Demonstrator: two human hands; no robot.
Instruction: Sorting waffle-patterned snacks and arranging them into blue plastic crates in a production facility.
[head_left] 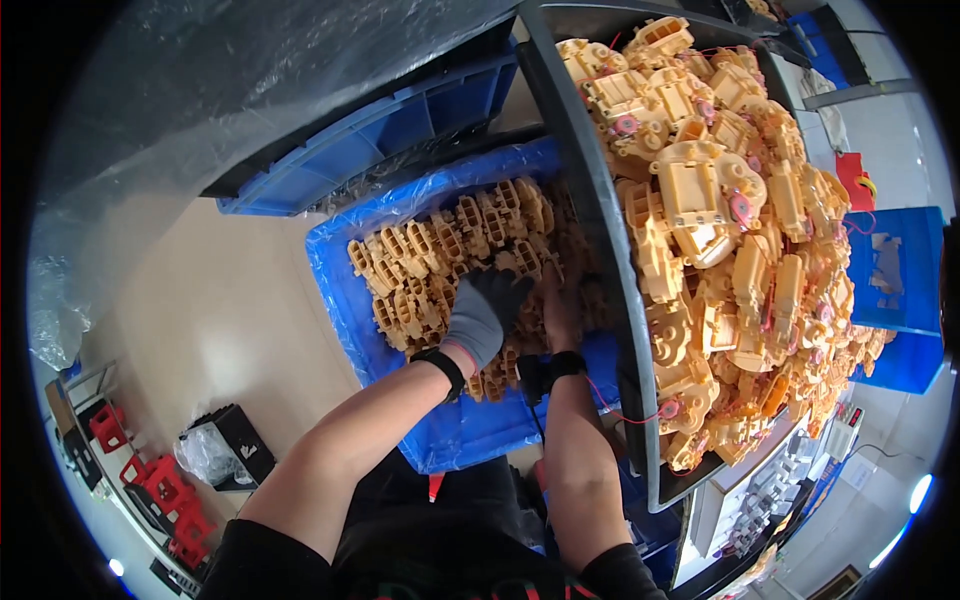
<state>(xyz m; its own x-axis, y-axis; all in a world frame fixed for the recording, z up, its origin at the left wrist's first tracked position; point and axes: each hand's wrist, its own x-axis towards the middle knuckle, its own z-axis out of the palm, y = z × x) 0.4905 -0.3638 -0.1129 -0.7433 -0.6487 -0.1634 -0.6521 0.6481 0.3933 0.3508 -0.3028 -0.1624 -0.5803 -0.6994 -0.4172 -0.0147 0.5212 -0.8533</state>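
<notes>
Both my hands reach down among rows of yellow-tan plastic housings [405, 250] in a blue bin [440, 440] with a clear plastic liner. My left hand [485, 310] wears a grey glove with dark fingers. Those fingers curl down over the housings, and what lies under them is hidden. Close beside it, my right hand [562, 305] looks bare and sits in shadow near the bin's right side. Its fingers are too dark to make out. Each wrist has a black band, the right one with a small dark block and a cord.
A dark-rimmed bin [610, 210] heaped with similar housings, with pink round bits and red wires, stands higher at the right and overhangs the blue bin. Behind stands another blue crate [380, 130]. Farther off are a black box [235, 445], red holders [160, 490] and a blue container [905, 270].
</notes>
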